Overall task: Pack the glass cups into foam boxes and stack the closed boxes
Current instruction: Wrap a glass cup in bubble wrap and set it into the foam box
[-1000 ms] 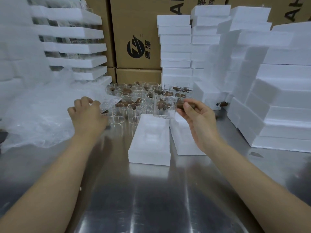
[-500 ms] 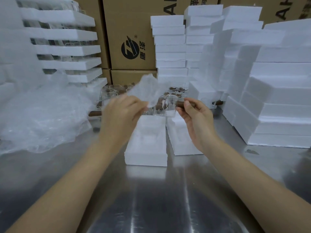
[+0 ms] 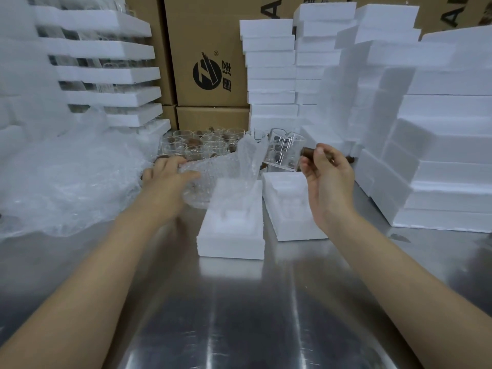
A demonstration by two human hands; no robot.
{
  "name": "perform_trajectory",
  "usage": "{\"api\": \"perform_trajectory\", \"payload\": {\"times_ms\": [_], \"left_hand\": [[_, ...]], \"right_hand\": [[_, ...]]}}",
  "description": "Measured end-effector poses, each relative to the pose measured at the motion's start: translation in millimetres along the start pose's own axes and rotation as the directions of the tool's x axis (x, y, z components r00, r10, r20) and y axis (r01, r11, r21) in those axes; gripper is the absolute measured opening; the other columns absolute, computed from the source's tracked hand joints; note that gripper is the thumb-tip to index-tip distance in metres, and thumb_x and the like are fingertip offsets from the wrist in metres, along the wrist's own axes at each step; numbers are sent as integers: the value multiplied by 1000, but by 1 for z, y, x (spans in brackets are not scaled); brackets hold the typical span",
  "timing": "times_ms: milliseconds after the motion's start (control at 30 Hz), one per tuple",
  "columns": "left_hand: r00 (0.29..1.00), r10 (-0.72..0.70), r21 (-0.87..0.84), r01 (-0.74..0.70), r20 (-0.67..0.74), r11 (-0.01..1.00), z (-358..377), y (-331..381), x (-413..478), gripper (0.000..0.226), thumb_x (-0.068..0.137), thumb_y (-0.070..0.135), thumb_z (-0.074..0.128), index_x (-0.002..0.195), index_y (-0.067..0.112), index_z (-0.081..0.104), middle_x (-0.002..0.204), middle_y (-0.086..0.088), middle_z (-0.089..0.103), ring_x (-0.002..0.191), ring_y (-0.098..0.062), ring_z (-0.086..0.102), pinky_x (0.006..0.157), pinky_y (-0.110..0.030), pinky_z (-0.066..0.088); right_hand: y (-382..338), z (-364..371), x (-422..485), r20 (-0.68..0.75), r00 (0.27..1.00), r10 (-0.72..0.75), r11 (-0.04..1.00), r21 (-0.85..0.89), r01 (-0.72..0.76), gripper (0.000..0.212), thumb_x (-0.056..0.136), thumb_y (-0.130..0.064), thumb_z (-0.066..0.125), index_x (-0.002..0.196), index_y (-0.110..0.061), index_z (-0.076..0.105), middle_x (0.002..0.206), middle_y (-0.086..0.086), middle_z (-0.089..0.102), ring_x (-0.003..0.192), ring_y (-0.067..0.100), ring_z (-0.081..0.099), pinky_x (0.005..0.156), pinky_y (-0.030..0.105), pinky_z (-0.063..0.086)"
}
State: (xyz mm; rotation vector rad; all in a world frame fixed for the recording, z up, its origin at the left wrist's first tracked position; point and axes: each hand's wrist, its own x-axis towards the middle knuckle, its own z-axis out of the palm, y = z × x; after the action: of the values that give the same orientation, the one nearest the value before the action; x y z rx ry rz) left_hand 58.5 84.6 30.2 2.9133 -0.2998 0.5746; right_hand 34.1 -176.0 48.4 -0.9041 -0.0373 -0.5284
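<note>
Half a second ago our left hand (image 3: 166,179) was raised in front of the cup with the wrap lifted. Now it is lying lower and further left, at the far left corner of the open white foam box half (image 3: 231,235). Its grip is pinching the edge of the sheet of clear bubble wrap (image 3: 226,169), which is draping over the far end of that half. Our right hand (image 3: 326,177) is still holding the clear glass cup (image 3: 283,153) in the air, above the far end of the second white foam half (image 3: 290,209). Its grip is curling round the brown wooden handle (image 3: 308,151), with the cup upright and pointing left.

Both foam halves are lying side by side on the brushed steel surface (image 3: 253,315), which is reflecting the overhead light in streaks. Behind them a cluster of clear glass cups (image 3: 197,145) is standing. On the left a heap of crumpled clear plastic (image 3: 66,177) is spreading out below tiers of white foam trays (image 3: 106,75). Stacks of white foam boxes (image 3: 439,155) are rising on the right and at the far centre.

Along the back, brown cardboard cartons (image 3: 207,35) are standing. One is showing a round black logo (image 3: 207,75) with characters beside it that we cannot read. Large black letters are being cut off by the top edge; we can make out only an A.
</note>
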Motion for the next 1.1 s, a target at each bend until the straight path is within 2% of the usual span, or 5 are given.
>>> {"api": "perform_trajectory", "payload": {"times_ms": [133,233,567,733,1100], "left_hand": [[997,33,-34,-35,-76,999,-2,2,4,24,89,7,59,107,18,72,132,-1,53,126,-24,37,97,-35,23],[980,-40,-183,4,-193,983,-9,5,4,19,87,-1,55,82,11,67,95,-7,67,90,-27,56,77,-35,41],[855,-384,-656,70,-349,752,-30,27,-2,13,86,6,60,89,19,62,59,0,50,48,0,45,48,-2,33],[810,-423,-684,36,-407,729,-38,33,-5,4,86,15,62,86,17,65,56,-3,51,48,-5,43,55,0,33],[928,-168,-749,-152,-333,644,-27,73,-16,11,86,23,72,77,24,64,63,8,62,60,-13,56,60,-22,49]], "right_hand": [[0,1,-2,-3,1000,-1,1000,-20,1,11,98,-4,52,93,-9,60,85,7,62,68,14,59,70,19,52],[-2,0,-2,16,999,-30,998,-63,30,8,98,-8,53,98,-5,60,85,7,64,67,13,59,69,19,52],[-15,6,-5,78,997,15,996,-84,-8,27,100,-32,50,101,-5,50,53,-2,58,46,7,49,48,16,42],[-18,6,-5,96,995,15,997,-82,-7,26,100,-33,51,91,-9,48,51,-1,58,42,8,46,43,17,37],[-15,14,-22,451,888,85,917,-385,108,26,84,-26,65,62,-20,53,53,8,61,31,16,39,34,17,26]]}}
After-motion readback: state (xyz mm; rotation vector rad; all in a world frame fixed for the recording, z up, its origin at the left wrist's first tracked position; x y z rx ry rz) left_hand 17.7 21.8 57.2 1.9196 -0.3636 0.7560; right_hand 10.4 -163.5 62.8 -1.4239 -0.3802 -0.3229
